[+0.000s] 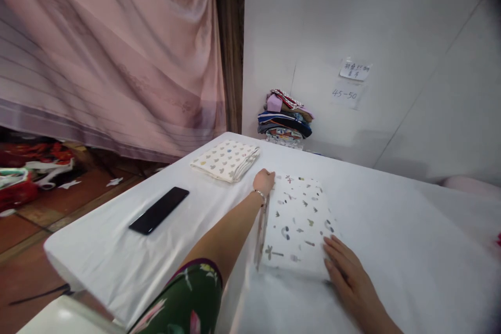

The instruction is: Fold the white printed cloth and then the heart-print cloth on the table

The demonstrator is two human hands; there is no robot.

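Observation:
A folded white cloth [299, 224] with small palm, rainbow and leaf prints lies flat on the white-covered table [391, 229]. At its far left corner is my left hand [264, 181], with the fingers closed on the cloth's edge. My right hand [346, 271] rests at the near right corner, its fingers apart and the tips touching the cloth. Beyond my left forearm, to the left, sits another folded cloth [227, 159] with a grey print. A black phone [159, 211] lies near the table's left side.
A stack of folded fabrics [285, 120] stands past the far table edge, against the white wall. Two handwritten papers [350, 83] are on that wall. A pink curtain [117, 52] hangs at the left. Part of a white seat [62, 318] shows at the lower left.

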